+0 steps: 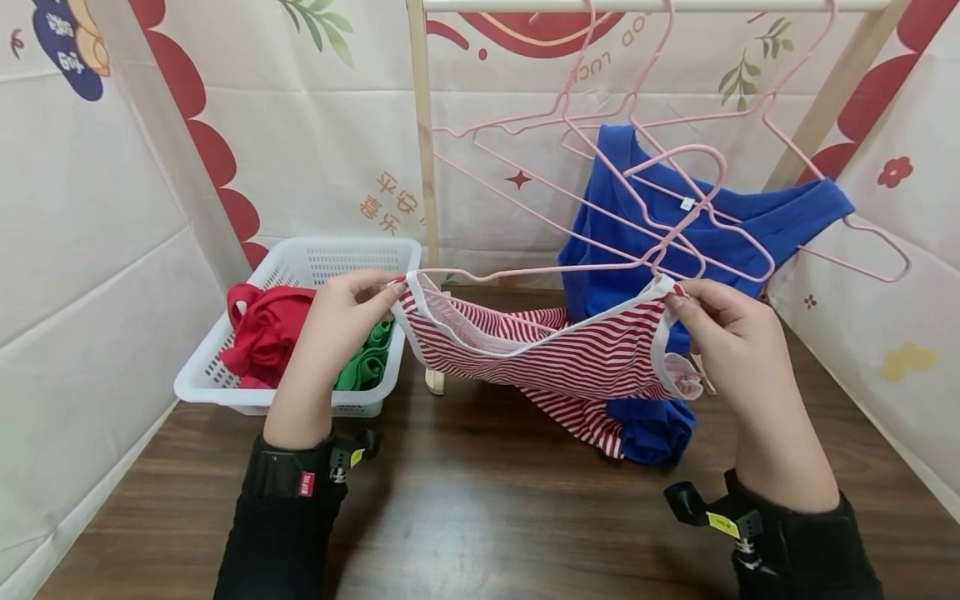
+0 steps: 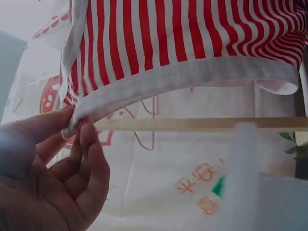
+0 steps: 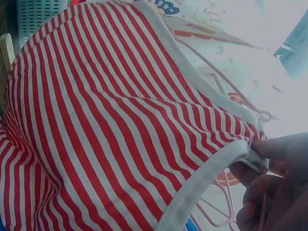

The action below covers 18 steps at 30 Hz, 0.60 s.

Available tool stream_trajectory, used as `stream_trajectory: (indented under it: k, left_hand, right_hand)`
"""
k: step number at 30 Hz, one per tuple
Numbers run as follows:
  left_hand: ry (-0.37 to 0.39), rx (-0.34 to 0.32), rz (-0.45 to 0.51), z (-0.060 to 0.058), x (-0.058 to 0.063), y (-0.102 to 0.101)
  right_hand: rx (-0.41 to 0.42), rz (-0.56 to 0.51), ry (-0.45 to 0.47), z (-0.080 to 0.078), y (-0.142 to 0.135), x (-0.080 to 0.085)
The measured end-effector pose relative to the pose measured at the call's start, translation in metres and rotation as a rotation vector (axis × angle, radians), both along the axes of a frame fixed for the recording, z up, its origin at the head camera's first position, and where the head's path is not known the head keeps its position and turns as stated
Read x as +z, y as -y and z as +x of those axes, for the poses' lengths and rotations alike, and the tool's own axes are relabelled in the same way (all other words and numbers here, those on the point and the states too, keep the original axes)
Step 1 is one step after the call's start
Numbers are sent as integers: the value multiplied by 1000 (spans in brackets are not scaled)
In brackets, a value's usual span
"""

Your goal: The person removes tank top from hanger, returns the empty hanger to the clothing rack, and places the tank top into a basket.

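Black sleeves [image 1: 281,542] lie nearest, each banded with a wrist camera. Pale printed fabric walls [image 1: 97,292] stand behind and to both sides, meeting the table [image 1: 480,517] along its left and right edges; brown wood shows between the forearms, giving open room in front of the work. A blue top [image 1: 600,287] hangs at the back right, close behind a red-and-white striped top [image 1: 555,358] held up over the middle of the table. On the left sits a white slotted basket [image 1: 217,392] with red cloth [image 1: 273,333] and green cloth [image 1: 363,371] inside, its right rim near the stripes. Slim pink hangers [image 1: 582,54] hang from the rail [image 1: 510,5], reaching into the space behind the right arm. Only the head view shows the whole layout; the left wrist view looks up at the striped top's white trim, and the right wrist view shows its broad front face and a pink wire by the fingers. The striped top spans both hands: the left grip [image 1: 352,308] pinches its left upper corner, the right grip [image 1: 731,329] its right one. Between them runs another pink hanger [image 1: 585,267], its hook upright before the blue top.
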<state>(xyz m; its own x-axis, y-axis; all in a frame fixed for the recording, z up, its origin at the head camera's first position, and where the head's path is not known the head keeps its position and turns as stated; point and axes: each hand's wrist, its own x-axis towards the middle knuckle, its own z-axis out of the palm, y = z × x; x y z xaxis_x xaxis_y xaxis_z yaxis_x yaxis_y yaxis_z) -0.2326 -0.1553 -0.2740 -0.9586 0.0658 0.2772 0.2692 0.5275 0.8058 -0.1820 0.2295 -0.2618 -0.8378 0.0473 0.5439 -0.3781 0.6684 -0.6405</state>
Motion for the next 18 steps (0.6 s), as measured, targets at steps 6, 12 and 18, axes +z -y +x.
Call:
stream_trajectory:
  k: [6, 12, 18]
  left_hand:
    - [47, 4, 62, -8, -4, 1]
    - [61, -211, 233, -17, -13, -1]
    - [72, -438, 316, -22, -16, -7]
  right_hand:
    - [31, -46, -22, -1, 0, 0]
    - [108, -39, 17, -1, 0, -4]
    - [128, 11, 65, -2, 1, -4]
